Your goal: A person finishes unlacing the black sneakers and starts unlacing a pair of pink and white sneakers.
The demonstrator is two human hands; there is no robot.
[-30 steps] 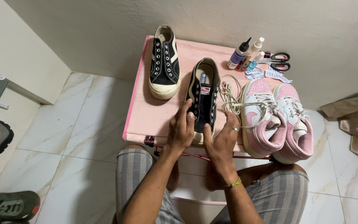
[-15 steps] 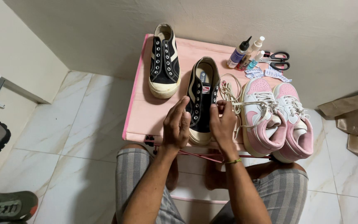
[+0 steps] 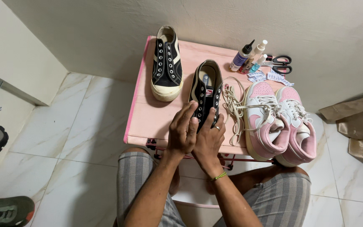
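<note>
From the head view, both hands sit together at the near end of the laceless black sneaker [image 3: 206, 93] on the pink table [image 3: 156, 120]. The left hand [image 3: 182, 132] lies flat over the toe, fingers spread and pointing away from the person, pressing rather than closing round anything. The right hand [image 3: 209, 141] lies just beside it, touching it, fingers laid along the shoe's right flank; it bears a ring and a green wristband. Whether either thumb hooks under the sole, I cannot tell, the toe being covered.

The shoe's long axis runs almost straight away from the person, heel toward the wall, toe under the palms, tilted slightly right at the far end. So the open eyelets lie just beyond the fingertips, up the shoe.

The loose cream laces [image 3: 232, 107] lie just right of the shoe, nearer the right hand. Its mate, the second black sneaker [image 3: 167, 63], stands apart to the left. The pink and white sneakers [image 3: 280, 120] lie at the right edge, with small bottles [image 3: 248, 56] and scissors [image 3: 279, 63] at the back.
</note>
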